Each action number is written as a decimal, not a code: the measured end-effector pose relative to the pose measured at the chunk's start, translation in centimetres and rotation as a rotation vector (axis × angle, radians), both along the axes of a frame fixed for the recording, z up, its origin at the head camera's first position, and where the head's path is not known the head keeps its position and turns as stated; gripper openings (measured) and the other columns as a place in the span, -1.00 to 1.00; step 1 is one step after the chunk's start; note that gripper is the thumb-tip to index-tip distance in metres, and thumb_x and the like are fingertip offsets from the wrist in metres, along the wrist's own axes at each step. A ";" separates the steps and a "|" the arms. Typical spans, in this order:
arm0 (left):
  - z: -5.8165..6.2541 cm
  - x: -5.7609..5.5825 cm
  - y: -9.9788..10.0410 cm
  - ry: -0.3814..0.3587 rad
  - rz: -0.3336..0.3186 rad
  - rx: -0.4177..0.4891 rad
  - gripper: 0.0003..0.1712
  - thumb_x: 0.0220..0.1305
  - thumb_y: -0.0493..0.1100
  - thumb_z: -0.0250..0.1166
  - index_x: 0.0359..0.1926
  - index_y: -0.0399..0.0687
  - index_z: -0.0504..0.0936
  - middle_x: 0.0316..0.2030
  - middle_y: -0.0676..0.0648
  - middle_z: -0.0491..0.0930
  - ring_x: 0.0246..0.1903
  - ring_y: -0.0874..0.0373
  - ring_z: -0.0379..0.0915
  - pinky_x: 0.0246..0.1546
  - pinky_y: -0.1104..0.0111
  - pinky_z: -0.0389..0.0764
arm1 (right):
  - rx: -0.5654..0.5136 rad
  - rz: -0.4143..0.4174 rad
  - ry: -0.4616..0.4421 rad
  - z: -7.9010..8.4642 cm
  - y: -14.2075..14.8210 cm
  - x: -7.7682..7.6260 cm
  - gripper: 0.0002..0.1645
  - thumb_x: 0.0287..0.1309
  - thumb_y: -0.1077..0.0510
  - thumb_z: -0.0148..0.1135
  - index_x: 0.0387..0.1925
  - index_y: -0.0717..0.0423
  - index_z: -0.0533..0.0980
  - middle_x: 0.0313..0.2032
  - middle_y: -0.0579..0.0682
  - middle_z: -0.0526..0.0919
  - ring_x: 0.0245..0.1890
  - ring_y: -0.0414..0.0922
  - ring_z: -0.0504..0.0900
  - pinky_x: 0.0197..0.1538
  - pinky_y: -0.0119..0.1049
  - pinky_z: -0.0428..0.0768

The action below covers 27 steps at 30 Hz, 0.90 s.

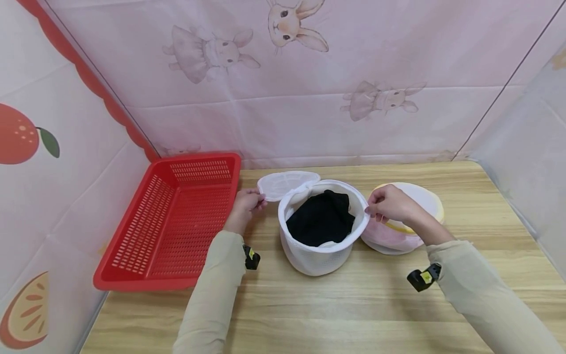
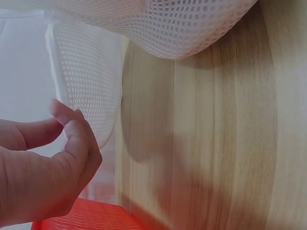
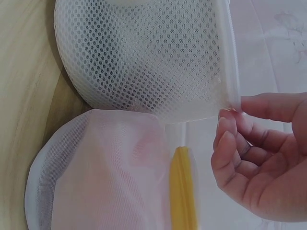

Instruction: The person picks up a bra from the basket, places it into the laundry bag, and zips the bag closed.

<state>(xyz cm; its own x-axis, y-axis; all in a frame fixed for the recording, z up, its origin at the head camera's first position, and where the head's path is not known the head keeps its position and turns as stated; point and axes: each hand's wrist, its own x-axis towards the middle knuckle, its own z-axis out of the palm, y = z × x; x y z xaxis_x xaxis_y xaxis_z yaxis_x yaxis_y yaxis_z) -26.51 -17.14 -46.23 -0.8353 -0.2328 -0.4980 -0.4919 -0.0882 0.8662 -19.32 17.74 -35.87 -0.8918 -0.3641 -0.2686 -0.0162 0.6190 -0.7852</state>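
A round white mesh laundry bag [image 1: 314, 260] stands upright on the table, its lid [image 1: 287, 184] folded back to the left. Bunched black cloth [image 1: 323, 219] lies inside it. My left hand [image 1: 244, 207] pinches the outer edge of the lid between thumb and fingers; in the left wrist view the fingertips are right at the white edging. On the opposite side, my right hand [image 1: 391, 204] pinches the bag's upper rim, with thumb and forefinger on the zip edge in the right wrist view. The remaining right fingers are curled below.
Just right of the bag, under my right hand, sits a second mesh bag [image 3: 110, 172] with a yellow-edged top and something pink showing. A red plastic basket [image 1: 234, 182] stands at the left. Printed fabric walls [image 1: 309, 123] enclose the wooden table [image 1: 336, 314] behind and on both sides.
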 end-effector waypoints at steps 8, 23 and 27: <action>4.4 1.7 1.3 0.032 0.013 -0.049 -0.68 0.19 -0.44 0.13 -0.01 -0.33 0.38 -0.31 -0.20 0.44 -0.57 0.20 0.50 -0.37 0.41 0.58 | 0.006 0.005 0.001 0.0 -0.1 0.1 -0.92 0.02 0.36 0.14 -0.49 0.37 0.46 -0.67 0.02 0.47 -0.64 -0.17 0.46 -0.57 -0.36 0.51; 8.3 2.9 1.8 0.243 0.044 -0.024 -0.71 0.12 -0.56 0.11 -0.09 -0.43 0.41 -0.33 -0.20 0.37 -0.67 0.23 0.44 -0.57 0.53 0.54 | 0.010 0.023 0.005 0.1 -0.1 -0.1 -0.92 0.02 0.36 0.15 -0.50 0.36 0.46 -0.67 0.01 0.47 -0.64 -0.17 0.46 -0.57 -0.35 0.52; 9.1 3.0 2.0 0.291 0.047 -0.089 -0.72 0.10 -0.54 0.14 -0.11 -0.42 0.46 -0.34 -0.23 0.39 -0.66 0.23 0.45 -0.57 0.55 0.54 | 0.011 0.033 0.013 0.1 -0.1 -0.1 -0.92 0.02 0.36 0.14 -0.50 0.36 0.46 -0.67 0.01 0.47 -0.64 -0.17 0.46 -0.57 -0.35 0.52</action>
<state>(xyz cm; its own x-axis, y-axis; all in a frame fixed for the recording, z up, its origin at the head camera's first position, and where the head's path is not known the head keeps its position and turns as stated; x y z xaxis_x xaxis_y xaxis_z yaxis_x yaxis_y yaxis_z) -23.48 -15.09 -37.11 -0.9273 -0.3062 -0.2154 -0.2191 -0.0227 0.9754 -19.39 17.63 -35.74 -0.8826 -0.3907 -0.2615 -0.0468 0.6265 -0.7780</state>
